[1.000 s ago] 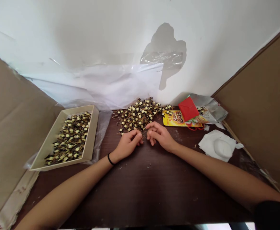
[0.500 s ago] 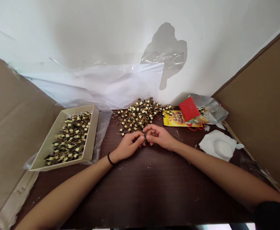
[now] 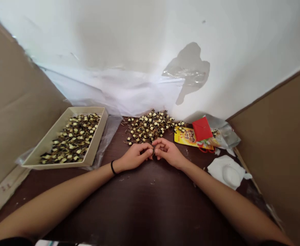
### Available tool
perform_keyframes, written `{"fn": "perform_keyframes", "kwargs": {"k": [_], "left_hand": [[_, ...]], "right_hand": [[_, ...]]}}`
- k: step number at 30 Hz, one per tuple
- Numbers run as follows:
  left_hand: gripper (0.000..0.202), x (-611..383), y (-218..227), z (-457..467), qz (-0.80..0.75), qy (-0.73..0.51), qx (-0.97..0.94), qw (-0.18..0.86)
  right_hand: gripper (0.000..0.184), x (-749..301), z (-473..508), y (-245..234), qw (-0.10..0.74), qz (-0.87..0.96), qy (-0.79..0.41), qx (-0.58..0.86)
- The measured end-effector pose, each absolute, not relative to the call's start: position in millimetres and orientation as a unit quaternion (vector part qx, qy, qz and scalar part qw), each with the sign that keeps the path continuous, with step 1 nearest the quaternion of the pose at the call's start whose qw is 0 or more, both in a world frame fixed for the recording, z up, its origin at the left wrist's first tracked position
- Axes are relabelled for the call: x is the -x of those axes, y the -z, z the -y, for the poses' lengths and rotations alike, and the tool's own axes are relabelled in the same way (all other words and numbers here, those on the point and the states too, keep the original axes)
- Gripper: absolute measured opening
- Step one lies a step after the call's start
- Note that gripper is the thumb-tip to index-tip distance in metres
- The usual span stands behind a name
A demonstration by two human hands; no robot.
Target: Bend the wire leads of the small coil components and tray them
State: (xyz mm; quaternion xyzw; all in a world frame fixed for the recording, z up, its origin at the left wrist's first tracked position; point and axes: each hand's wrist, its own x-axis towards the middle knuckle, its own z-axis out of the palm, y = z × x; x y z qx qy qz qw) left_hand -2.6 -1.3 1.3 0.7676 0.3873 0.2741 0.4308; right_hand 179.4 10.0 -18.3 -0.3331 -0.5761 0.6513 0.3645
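At the middle of the dark table, my left hand (image 3: 137, 155) and my right hand (image 3: 168, 153) meet fingertip to fingertip. Between the thumbs and forefingers of both is a small wired component (image 3: 153, 153), dark with thin leads; the fingers hide most of it. Just beyond my hands lies a heap of similar components (image 3: 150, 126), each with a pale yellow block, black parts and thin brownish wires. More of the same pieces (image 3: 73, 138) fill much of a shallow cream box (image 3: 95, 143) to the left.
A yellow printed packet (image 3: 182, 135), a red packet or card (image 3: 202, 128) and a silver bag (image 3: 225, 131) lie at the back right. Red scissor-like handles show under the packet. Nearer is a white crumpled tissue (image 3: 218, 167). Brown cardboard panels (image 3: 275, 136) flank the table.
The view has tilted and shifted slightly. Both hands stay together at the same small component, with only a slight change in the fingers.
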Motion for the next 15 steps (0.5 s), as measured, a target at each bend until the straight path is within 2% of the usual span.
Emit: {"fn": "perform_keyframes", "kwargs": {"k": [15], "left_hand": [[0.022,4.6,3.1,2.6,-0.357,-0.314,-0.78,0.406]], "right_hand": [[0.036,-182.2,-7.6,19.5,0.339,0.627,-0.598,0.367]]}}
